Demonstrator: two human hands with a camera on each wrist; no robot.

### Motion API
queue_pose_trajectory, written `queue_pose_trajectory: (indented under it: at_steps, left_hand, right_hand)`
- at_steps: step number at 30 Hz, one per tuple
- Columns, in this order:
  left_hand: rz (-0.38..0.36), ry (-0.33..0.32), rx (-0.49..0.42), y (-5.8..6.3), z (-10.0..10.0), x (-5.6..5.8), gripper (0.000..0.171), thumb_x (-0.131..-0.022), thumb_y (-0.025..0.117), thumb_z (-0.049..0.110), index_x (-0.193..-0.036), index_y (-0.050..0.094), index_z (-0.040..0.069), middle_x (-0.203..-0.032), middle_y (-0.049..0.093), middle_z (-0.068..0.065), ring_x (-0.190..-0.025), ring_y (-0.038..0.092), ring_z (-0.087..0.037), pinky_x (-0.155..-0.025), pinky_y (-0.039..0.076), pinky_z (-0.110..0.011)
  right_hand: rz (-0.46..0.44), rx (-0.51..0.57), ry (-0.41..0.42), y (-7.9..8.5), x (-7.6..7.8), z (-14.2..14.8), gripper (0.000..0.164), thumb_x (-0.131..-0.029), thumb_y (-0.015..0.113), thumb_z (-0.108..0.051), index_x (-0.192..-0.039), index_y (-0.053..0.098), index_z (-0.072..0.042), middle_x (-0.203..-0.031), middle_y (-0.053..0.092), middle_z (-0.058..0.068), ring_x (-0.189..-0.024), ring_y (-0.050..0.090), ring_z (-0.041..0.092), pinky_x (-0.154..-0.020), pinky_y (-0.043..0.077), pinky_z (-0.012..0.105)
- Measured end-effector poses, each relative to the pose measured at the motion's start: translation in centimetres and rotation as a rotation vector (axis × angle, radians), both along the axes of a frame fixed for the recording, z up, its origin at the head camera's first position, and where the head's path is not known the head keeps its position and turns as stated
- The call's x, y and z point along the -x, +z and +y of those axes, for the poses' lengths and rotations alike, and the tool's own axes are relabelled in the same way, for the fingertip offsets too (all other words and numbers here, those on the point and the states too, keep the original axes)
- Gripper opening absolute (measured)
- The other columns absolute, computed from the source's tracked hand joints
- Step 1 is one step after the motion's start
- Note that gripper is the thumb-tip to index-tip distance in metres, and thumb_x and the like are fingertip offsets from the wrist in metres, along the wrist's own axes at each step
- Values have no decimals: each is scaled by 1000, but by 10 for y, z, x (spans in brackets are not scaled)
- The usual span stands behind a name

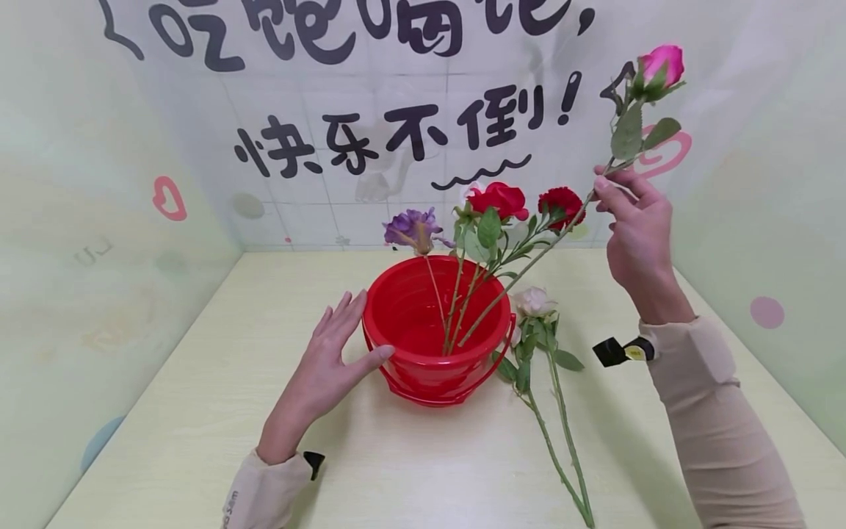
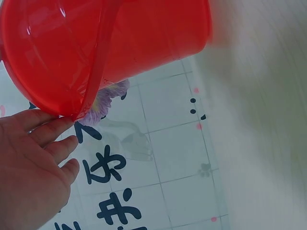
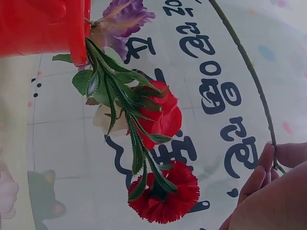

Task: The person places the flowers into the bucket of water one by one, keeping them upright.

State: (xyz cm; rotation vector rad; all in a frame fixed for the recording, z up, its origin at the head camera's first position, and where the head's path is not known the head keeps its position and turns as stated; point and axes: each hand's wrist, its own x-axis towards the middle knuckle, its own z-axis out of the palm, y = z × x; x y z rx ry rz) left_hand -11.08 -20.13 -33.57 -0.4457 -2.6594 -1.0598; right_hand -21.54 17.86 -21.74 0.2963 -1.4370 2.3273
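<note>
A red bucket [image 1: 436,378] stands upright, its handle hanging down. My left hand [image 1: 330,367] lies against its left side, fingers extended along the rim and thumb at the near edge. In my raised right hand [image 1: 637,220], thumb and fingertips pinch the stem of a pink rose [image 1: 663,67]. That stem [image 3: 256,79] slants down left, and its lower end overlaps the bucket's inside in the head view. Leaning in the bucket are a purple flower [image 1: 413,229], a red rose [image 1: 497,200] and a red carnation [image 1: 562,206]. A pale bloom is partly hidden behind the red rose.
Pale roses [image 1: 534,301] with long green stems lie on the light wooden table [image 1: 211,411], just right of the bucket. A printed backdrop [image 1: 396,88] with large dark characters rises behind. Pale side walls [image 1: 780,242] flank the table.
</note>
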Motion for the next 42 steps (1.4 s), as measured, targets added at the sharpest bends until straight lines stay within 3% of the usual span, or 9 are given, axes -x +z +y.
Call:
queue_pose_trajectory:
  at_steps: [4, 7, 11, 16, 23, 32, 42]
  left_hand:
    - [-4, 3, -2, -1, 0, 0, 88, -94, 72, 50, -164, 32, 14, -167, 31, -3, -158, 13, -24, -126, 7, -55]
    - [-2, 3, -5, -1, 0, 0, 88, -94, 72, 50, -164, 32, 14, -167, 32, -4, -158, 14, -25, -126, 7, -54]
    - [0, 0, -9, -2, 0, 0, 87, -94, 72, 49, -163, 33, 14, -167, 32, -5, -158, 14, -25, -126, 7, -55]
    - [6, -6, -10, -3, 0, 0, 87, -94, 72, 49, -163, 33, 13, -167, 32, -5, -157, 14, -26, -126, 7, -54]
    - [9, -9, -10, -2, 0, -1, 87, -94, 72, 49, -163, 32, 13, -167, 32, -5, -157, 14, -25, -126, 7, -54]
    - [3, -1, -7, 0, 0, 0, 88, -94, 72, 50, -164, 32, 14, -168, 31, -3, -158, 13, -24, -126, 7, -54]
    - [6, -6, -7, -1, 0, 0, 88, -94, 72, 50, -164, 32, 14, -167, 31, -3, -158, 14, -25, -126, 7, -53]
  right_hand:
    - [16, -29, 1, -7, 1, -6, 6, -98, 70, -2, -98, 75, -5, -99, 76, 2, -77, 59, 16, -60, 32, 20]
    - [32, -26, 7, -12, 1, -12, 6, -98, 69, 0, -98, 74, -3, -103, 76, 3, -78, 61, 15, -74, 42, 20]
    - [50, -24, 8, -21, 3, -20, 6, -98, 68, 2, -100, 73, 0, -105, 76, 7, -85, 65, 15, -88, 46, 25]
    - [63, -70, -19, -33, 5, -31, 7, -98, 66, 3, -104, 70, 2, -104, 75, 7, -90, 67, 16, -86, 49, 26]
    - [67, -158, -36, -48, 3, -42, 11, -100, 63, 3, -110, 67, 6, -103, 75, -2, -87, 63, 13, -82, 49, 23]
    - [88, -217, -55, -59, 3, -53, 11, -99, 64, 5, -104, 70, -2, -99, 75, -5, -82, 64, 8, -82, 52, 24]
    - [68, -327, -78, -70, -1, -61, 16, -99, 66, 4, -114, 67, 9, -89, 72, -4, -80, 64, 9, -82, 55, 23]
